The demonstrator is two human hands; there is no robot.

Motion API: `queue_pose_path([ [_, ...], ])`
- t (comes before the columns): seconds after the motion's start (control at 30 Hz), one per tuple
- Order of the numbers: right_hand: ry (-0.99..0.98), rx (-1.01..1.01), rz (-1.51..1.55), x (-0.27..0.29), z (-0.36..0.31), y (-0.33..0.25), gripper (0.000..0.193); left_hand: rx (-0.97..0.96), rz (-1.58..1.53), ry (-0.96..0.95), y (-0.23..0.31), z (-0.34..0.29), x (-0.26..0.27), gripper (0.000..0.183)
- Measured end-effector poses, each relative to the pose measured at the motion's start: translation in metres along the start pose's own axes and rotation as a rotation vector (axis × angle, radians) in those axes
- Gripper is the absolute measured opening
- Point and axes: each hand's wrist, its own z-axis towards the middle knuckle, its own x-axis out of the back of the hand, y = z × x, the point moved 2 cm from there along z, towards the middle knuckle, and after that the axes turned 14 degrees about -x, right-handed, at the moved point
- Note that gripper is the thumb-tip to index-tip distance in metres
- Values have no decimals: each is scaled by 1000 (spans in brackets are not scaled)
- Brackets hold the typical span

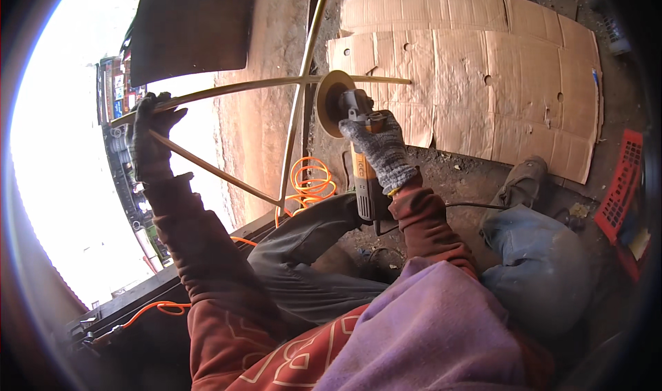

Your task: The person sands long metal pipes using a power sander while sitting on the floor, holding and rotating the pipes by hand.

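Note:
A frame of thin metal bars (241,87), crossed and joined at angles, stretches across the upper left. My left hand (148,139), in a dark glove, is closed around its left end, where two bars come close together. In a grey knit glove, my right hand (386,146) grips an angle grinder (363,181) near its head. The grinder has a yellow and dark body and a large round disc (331,105), held on edge. That disc is close to the crossing of two bars; whether it touches them I cannot tell. My right palm hides part of the grinder.
Flattened cardboard (469,81) covers the floor at upper right. An orange hose (314,178) lies coiled below the frame, near my bent legs. A black cable (458,205) trails from the grinder. A red plastic crate (623,184) stands far right; a dark panel (189,25) rises at upper left.

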Motion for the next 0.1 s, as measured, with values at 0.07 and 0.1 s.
queue_pose_path([
  [0.07, 48, -66, -38, 16, 6, 4, 34, -36, 84, -49, 0, 7, 23, 28],
  [0.1, -32, -137, -147, 23, 8, -1, 36, -30, 86, -53, -2, 9, 22, 28],
])
